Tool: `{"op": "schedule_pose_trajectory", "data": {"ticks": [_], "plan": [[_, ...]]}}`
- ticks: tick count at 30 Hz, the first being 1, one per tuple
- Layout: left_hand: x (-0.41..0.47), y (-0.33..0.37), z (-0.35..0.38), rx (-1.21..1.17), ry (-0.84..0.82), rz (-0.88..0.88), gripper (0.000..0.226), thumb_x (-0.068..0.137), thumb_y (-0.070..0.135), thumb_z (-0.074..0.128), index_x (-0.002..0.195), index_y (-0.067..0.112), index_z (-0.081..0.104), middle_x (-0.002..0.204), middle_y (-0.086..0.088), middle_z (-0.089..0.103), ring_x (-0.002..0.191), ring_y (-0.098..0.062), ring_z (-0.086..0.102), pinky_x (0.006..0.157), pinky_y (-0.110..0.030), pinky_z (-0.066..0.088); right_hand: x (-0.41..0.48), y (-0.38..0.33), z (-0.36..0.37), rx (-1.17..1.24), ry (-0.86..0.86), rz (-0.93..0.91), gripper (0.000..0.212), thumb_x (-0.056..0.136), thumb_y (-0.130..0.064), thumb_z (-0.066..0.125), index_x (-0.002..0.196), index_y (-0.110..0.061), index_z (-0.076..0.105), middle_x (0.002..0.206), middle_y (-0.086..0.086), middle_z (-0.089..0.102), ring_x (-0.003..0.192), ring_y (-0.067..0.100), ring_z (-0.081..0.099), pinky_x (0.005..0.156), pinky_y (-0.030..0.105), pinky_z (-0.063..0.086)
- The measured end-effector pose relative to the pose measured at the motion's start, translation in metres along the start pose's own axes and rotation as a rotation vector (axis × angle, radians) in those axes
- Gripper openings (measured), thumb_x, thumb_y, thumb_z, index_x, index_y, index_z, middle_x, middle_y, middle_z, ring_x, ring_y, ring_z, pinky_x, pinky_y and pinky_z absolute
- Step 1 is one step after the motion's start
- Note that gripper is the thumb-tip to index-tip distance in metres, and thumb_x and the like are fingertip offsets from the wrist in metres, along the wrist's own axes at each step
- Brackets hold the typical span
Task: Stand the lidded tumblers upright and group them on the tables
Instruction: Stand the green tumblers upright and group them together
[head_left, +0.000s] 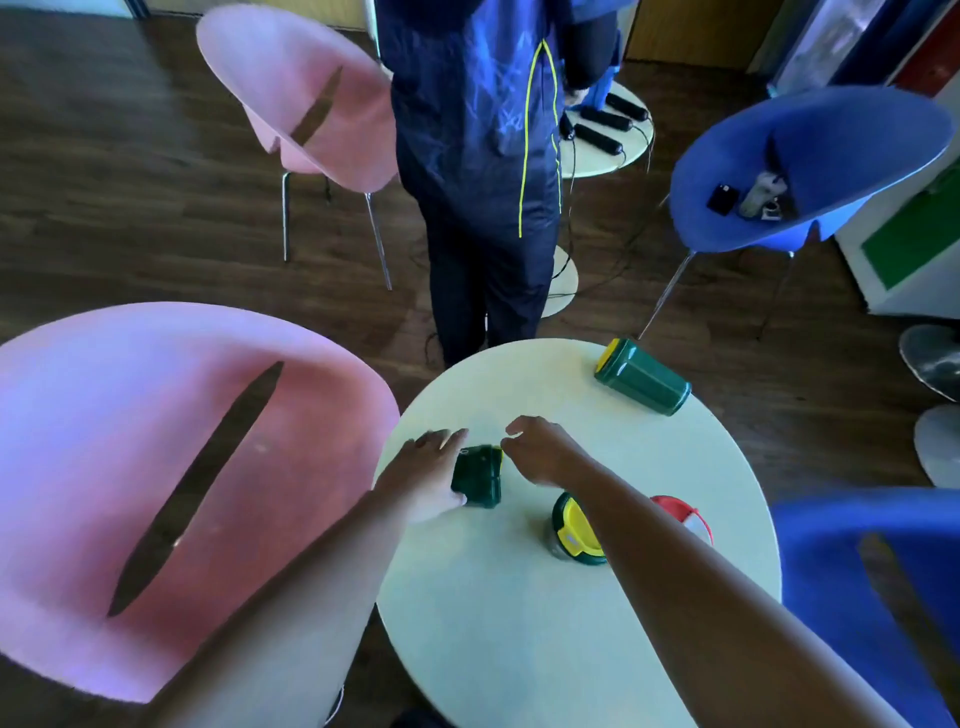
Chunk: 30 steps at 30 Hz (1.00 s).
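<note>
On the round table (519, 649), near its left edge, a green tumbler (478, 475) lies on its side, and both hands are at it. Left hand (423, 475) is pressed against its left flank, thumb under the near end, fingers spread flat — touching, not wrapped round. Right hand (537, 449) hovers at the yellow-lidded end, fingers curled loosely; whether it has a pinch on the lid I cannot tell. Nearer the wearer, a yellow-lidded tumbler (574, 530) stands upright, and a red-lidded one (683, 517) stands just beside it, half hidden by the right forearm. Far right of the table, another green tumbler (641, 375) lies tipped over, well apart. Pink chair (130, 467) to the left, and a person in blue (478, 156) stands beyond the table.
</note>
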<state>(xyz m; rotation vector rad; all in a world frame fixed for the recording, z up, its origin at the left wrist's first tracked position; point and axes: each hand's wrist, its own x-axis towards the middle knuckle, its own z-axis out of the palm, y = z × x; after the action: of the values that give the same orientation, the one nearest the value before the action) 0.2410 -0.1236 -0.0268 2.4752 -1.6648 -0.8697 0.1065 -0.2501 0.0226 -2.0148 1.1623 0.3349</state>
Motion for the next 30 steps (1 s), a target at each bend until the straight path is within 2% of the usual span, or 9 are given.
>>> {"op": "schedule_pose_trajectory", "data": {"ticks": [3, 7, 9, 12, 16, 19, 22, 25, 30], "plan": [[0.009, -0.006, 0.010, 0.067, -0.027, 0.059, 0.095, 0.077, 0.043, 0.072, 0.155, 0.018, 0.023, 0.155, -0.006, 0.038, 0.142, -0.027, 0.036, 0.113, -0.040, 0.031, 0.006, -0.003, 0.013, -0.114, -0.059, 0.080, 0.038, 0.097, -0.023, 0.044, 0.130, -0.008, 0.056, 0.130, 0.017, 0.061, 0.114, 0.034, 0.061, 0.093, 0.036, 0.051], [0.014, -0.013, 0.024, 0.079, -0.063, 0.106, 0.097, 0.070, 0.050, 0.074, 0.151, 0.021, 0.028, 0.147, -0.005, 0.047, 0.130, -0.029, 0.049, 0.107, -0.040, 0.039, 0.011, -0.002, 0.026, -0.123, -0.093, 0.127, 0.030, 0.094, -0.016, 0.045, 0.118, -0.007, 0.061, 0.118, 0.017, 0.066, 0.101, 0.034, 0.066, 0.075, 0.032, 0.051], [0.017, -0.016, 0.026, 0.049, -0.055, 0.106, 0.095, 0.070, 0.049, 0.076, 0.149, 0.021, 0.031, 0.141, -0.005, 0.049, 0.125, -0.030, 0.051, 0.101, -0.040, 0.044, 0.011, -0.001, 0.027, -0.084, -0.066, 0.122, 0.033, 0.095, -0.020, 0.044, 0.121, -0.010, 0.061, 0.120, 0.015, 0.066, 0.103, 0.034, 0.065, 0.080, 0.034, 0.052], [0.019, -0.017, 0.020, -0.075, -0.039, 0.093, 0.090, 0.069, 0.045, 0.080, 0.144, 0.022, 0.036, 0.137, -0.003, 0.048, 0.122, -0.028, 0.050, 0.097, -0.039, 0.047, 0.007, -0.001, 0.022, 0.039, -0.007, 0.092, 0.033, 0.096, -0.022, 0.045, 0.123, -0.015, 0.063, 0.118, 0.014, 0.067, 0.096, 0.030, 0.064, 0.077, 0.032, 0.051], [0.024, -0.011, 0.005, -0.361, 0.012, 0.107, 0.094, 0.064, 0.037, 0.087, 0.142, 0.020, 0.038, 0.132, 0.000, 0.043, 0.120, -0.019, 0.052, 0.101, -0.033, 0.045, 0.003, 0.003, 0.003, 0.291, 0.128, 0.064, 0.023, 0.094, -0.017, 0.048, 0.100, -0.024, 0.068, 0.107, 0.006, 0.073, 0.093, 0.027, 0.066, 0.074, 0.031, 0.049], [0.031, 0.003, -0.010, -0.493, 0.074, 0.147, 0.091, 0.063, 0.030, 0.090, 0.140, 0.019, 0.043, 0.128, 0.005, 0.037, 0.117, -0.011, 0.051, 0.100, -0.025, 0.042, 0.003, 0.015, -0.018, 0.367, 0.224, 0.071, 0.024, 0.094, -0.023, 0.055, 0.115, -0.018, 0.065, 0.110, 0.005, 0.071, 0.100, 0.026, 0.064, 0.080, 0.030, 0.049], [0.038, 0.023, -0.025, -0.559, 0.131, 0.218, 0.090, 0.057, 0.040, 0.087, 0.135, 0.019, 0.049, 0.117, 0.012, 0.043, 0.119, -0.007, 0.042, 0.096, -0.019, 0.035, 0.000, 0.032, -0.040, 0.516, 0.120, 0.109, 0.033, 0.095, -0.030, 0.060, 0.124, -0.015, 0.061, 0.113, 0.006, 0.069, 0.103, 0.026, 0.064, 0.084, 0.035, 0.053], [0.048, 0.040, -0.029, -0.609, 0.142, 0.238, 0.089, 0.055, 0.044, 0.089, 0.133, 0.022, 0.051, 0.114, 0.011, 0.046, 0.115, -0.012, 0.046, 0.097, -0.025, 0.040, -0.004, 0.046, -0.056, 0.710, -0.003, 0.109, 0.029, 0.096, -0.032, 0.059, 0.116, -0.011, 0.066, 0.109, 0.010, 0.071, 0.088, 0.022, 0.067, 0.081, 0.038, 0.057], [0.052, 0.063, -0.035, -0.858, -0.038, 0.213, 0.081, 0.060, 0.028, 0.091, 0.130, 0.027, 0.050, 0.121, 0.000, 0.063, 0.107, -0.018, 0.064, 0.092, -0.037, 0.057, -0.006, 0.067, -0.075, 0.724, 0.037, 0.071, 0.021, 0.093, -0.027, 0.065, 0.103, -0.009, 0.070, 0.092, 0.010, 0.073, 0.064, 0.019, 0.066, 0.069, 0.031, 0.058]]}}
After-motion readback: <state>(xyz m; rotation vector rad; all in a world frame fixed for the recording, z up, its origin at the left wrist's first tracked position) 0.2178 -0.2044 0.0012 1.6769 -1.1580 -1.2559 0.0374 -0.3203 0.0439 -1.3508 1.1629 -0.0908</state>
